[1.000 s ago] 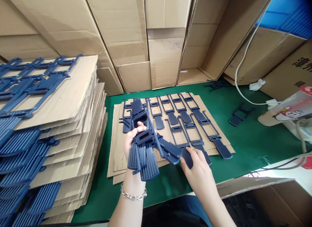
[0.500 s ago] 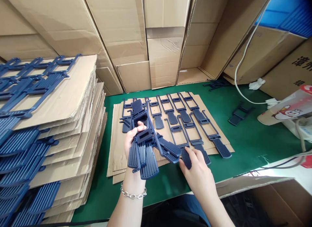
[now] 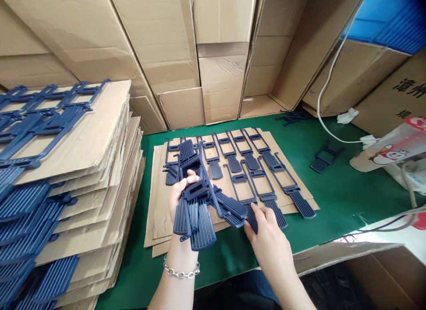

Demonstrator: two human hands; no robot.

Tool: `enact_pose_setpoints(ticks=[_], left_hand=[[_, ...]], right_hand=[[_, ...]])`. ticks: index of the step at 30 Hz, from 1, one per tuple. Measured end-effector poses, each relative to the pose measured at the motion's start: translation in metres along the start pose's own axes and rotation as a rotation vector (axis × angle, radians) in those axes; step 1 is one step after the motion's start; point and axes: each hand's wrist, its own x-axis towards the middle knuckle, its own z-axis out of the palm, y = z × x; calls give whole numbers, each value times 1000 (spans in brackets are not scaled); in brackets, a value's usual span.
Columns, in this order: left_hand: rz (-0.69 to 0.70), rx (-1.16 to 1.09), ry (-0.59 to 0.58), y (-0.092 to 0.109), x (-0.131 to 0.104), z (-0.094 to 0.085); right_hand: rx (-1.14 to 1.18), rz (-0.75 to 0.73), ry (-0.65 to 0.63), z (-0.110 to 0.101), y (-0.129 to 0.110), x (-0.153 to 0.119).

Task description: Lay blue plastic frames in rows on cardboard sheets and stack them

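Left hand clutched a fanned bundle above the cardboard; right hand pinched a flat blue frame, long axis eleven-to-five, paddle at the six-o'clock edge, green table stretching toward three.

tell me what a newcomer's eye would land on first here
Probably the messy bunch of dark blue ribbed parts in the left hand, near the middle of the view, with the right hand at another part just beside it. Next, the tall stack of cardboard sheets on the left, blue pieces jutting from its layers. A cartoon-printed cup stands out at far right.
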Motion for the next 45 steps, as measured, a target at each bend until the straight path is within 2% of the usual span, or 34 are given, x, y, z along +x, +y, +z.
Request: enact_pose_setpoints(ticks=[4,8,12,16,22,25,30,34,38,41,45], left_hand=[[-37,-42,-20,2,1,1],[-60,-54,-44,4,4,-3],[-48,-33,-27,3,4,-5],[-23,-12,-31,1,3,-4],[-12,-28,-47,-1,1,0],[-69,26,-44,-4,1,1],[-128,58,24,-11,2,3],[-88,81,76,-12,3,4],[-59,100,112,-11,2,6],[-43,110,136,-9,1,7],[-34,112,111,-9,-1,7]], right_hand=[[16,-42,6,3,0,2],[15,-4,-10,1,-5,5],[34,11,-3,-3,-8,2],[61,-2,3,-8,-1,-8],[145,-103,200,-27,21,-20],[238,-133,293,-44,23,-16],[429,-256,438,-65,-2,-7],[408,-421,349,-64,-37,-6],[348,-405,275,-58,-63,-9],[347,-391,255,-54,-68,-9],[317,-409,233,-51,-64,-6]])
